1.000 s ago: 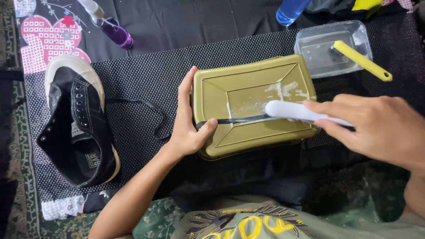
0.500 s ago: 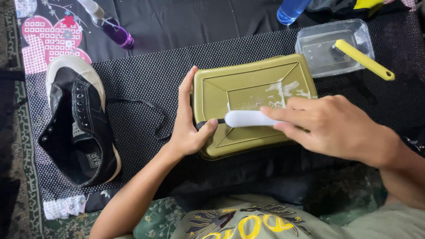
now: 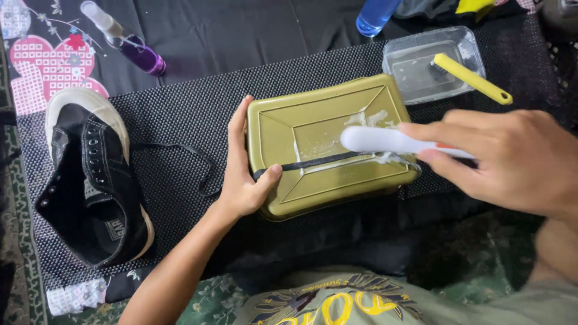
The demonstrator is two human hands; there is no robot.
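Note:
An olive-gold plastic box (image 3: 313, 114) lies upside down on a black mesh mat (image 3: 180, 108). A black shoelace (image 3: 319, 162) stretches across its top, with white foam around it. My left hand (image 3: 241, 180) grips the box's left edge, and its thumb pins the lace's end. My right hand (image 3: 506, 159) holds a white brush (image 3: 373, 139), whose head rests on the lace near the box's right half. One lace end trails off the left side toward a black sneaker (image 3: 96, 180) with a white sole.
A clear plastic tub (image 3: 403, 60) holding a yellow-handled brush (image 3: 472, 78) stands behind the box at the right. A small purple spray bottle (image 3: 129, 42) lies at the back left and a blue bottle (image 3: 373, 15) at the back. A patterned cloth covers the left.
The white brush slid left along the lace, then back to the right. My left hand has kept its grip on the box and lace.

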